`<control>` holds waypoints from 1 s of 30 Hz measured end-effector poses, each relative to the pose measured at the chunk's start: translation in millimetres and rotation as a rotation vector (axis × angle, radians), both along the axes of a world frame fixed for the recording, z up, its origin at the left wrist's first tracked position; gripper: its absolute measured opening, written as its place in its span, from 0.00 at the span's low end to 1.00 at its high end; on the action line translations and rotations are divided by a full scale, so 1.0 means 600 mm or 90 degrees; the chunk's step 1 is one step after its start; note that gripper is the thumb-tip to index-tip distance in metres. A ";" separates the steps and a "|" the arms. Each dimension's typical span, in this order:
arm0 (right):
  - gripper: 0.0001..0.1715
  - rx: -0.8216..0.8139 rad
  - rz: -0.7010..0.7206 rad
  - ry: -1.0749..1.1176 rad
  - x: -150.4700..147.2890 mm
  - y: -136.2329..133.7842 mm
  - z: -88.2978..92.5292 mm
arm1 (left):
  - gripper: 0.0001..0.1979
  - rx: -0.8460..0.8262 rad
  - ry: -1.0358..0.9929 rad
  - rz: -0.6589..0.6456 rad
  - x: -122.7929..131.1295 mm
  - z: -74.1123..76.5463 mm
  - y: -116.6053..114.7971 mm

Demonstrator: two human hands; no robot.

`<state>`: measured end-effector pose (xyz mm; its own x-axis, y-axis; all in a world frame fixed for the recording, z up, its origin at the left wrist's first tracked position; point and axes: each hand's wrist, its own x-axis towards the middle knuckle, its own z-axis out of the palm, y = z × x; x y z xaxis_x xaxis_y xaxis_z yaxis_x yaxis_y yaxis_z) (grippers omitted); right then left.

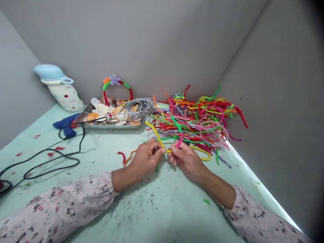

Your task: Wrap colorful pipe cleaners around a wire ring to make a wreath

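Over the middle of the table, my left hand [146, 157] pinches a yellow pipe cleaner [157, 135] between thumb and fingers, its free end pointing up and left. My right hand [188, 160] is closed where the yellow length meets a pink and green pipe cleaner [180, 137], which curves upward from the fingers. A short yellow stretch spans the small gap between both hands. Exactly how the pieces join is hidden by my right fingers. Just beyond my right hand lies a big heap of multicoloured pipe cleaners [199, 118].
A metal tray [116, 127] holds shell-like pieces and a grey wire coil [139, 108]. Behind it stands a pipe-cleaner hoop with flowers [130, 92]. At left are a blue glue gun [66, 123], a looping black cord [54, 150] and a white bottle [64, 94] leaning on the wall.
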<state>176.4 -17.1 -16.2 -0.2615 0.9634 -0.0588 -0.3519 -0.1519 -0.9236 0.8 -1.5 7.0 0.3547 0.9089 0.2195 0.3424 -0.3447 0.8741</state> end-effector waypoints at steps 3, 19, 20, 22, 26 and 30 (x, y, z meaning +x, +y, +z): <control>0.11 0.005 -0.004 0.000 0.000 0.001 -0.002 | 0.09 -0.014 0.009 -0.002 0.000 -0.001 0.001; 0.11 0.016 0.002 -0.023 0.001 0.001 -0.003 | 0.12 0.032 0.071 0.010 0.002 0.003 0.000; 0.11 0.019 0.005 -0.025 0.001 0.001 -0.004 | 0.12 0.031 0.071 0.010 0.003 0.003 0.000; 0.11 0.023 0.009 -0.030 0.001 0.000 -0.005 | 0.12 0.029 0.072 0.010 0.003 0.003 0.000; 0.10 0.022 0.004 -0.025 0.000 0.000 -0.004 | 0.11 0.016 0.076 0.007 0.002 0.004 0.000; 0.10 -0.022 -0.023 0.017 -0.002 0.003 0.001 | 0.12 0.038 0.064 0.005 0.001 0.002 -0.002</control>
